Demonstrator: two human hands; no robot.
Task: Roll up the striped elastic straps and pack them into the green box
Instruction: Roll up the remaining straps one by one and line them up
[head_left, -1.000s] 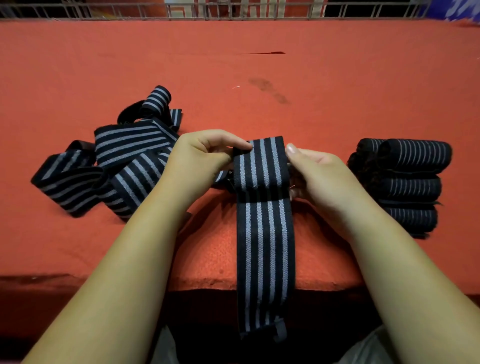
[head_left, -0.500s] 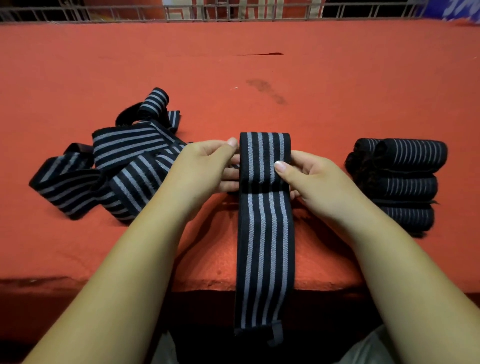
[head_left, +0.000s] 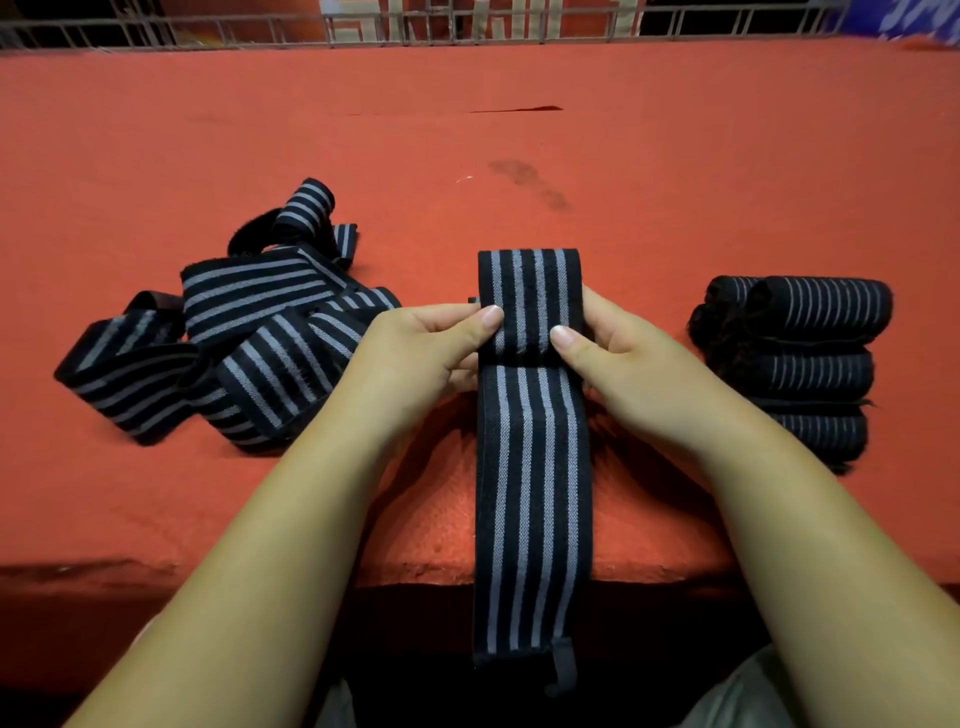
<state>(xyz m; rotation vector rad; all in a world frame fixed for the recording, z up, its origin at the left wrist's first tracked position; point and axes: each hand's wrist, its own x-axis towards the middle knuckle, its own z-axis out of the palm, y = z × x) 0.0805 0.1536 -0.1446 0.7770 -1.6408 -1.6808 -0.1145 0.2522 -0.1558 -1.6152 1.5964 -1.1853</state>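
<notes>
— While loose straps (head_left: 260, 296) are lying left of the left hand (head_left: 415, 358), what's sitting right of the right hand (head_left: 644, 364)?
— Rolls (head_left: 826, 312). Both hands are pinching the strap (head_left: 530, 467) between them, its tail hanging toward the person.

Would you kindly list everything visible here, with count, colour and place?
strap: one, black with grey stripes, centre; far end rolled, tail hanging over the table's near edge.
loose straps: tangled pile, count unclear, same colours, left.
rolls: at least three, same colours, stacked on the right.
table: one, red-orange cover, dark stain near the middle.
railing: one, grey metal, along the far edge.
left hand: pinches the roll's left side.
right hand: pinches the roll's right side.
</notes>
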